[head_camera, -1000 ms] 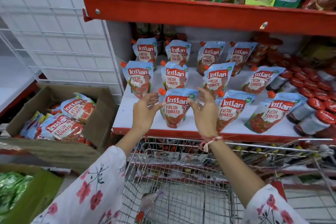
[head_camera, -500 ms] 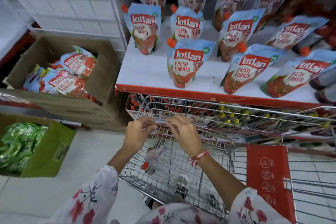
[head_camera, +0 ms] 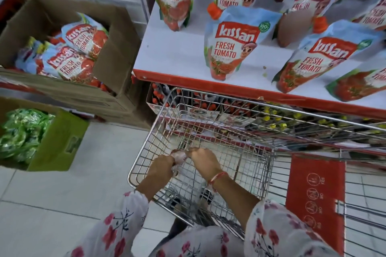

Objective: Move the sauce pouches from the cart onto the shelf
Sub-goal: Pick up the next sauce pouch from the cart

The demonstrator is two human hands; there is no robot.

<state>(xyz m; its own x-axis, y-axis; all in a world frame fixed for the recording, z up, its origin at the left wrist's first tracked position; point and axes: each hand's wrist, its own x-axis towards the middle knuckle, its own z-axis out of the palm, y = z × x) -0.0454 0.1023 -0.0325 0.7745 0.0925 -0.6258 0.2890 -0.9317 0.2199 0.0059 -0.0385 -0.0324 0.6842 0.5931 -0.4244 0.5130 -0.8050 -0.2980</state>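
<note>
The white shelf (head_camera: 177, 56) with its red front edge runs across the top right, and blue tomato sauce pouches (head_camera: 231, 48) stand upright on it in rows. Below it sits the wire cart (head_camera: 261, 144), its front rim close under the shelf edge. To the left, a brown cardboard box (head_camera: 117, 33) holds more pouches lying flat, and a green box (head_camera: 60, 137) on the floor tiles holds green packets. Inside the cart, near its left wall, the left hand (head_camera: 160, 168) and right hand (head_camera: 205, 161) are both curled closed around one pouch (head_camera: 179, 156), blurred and mostly hidden between them. A red thread (head_camera: 216, 177) circles the right wrist.
</note>
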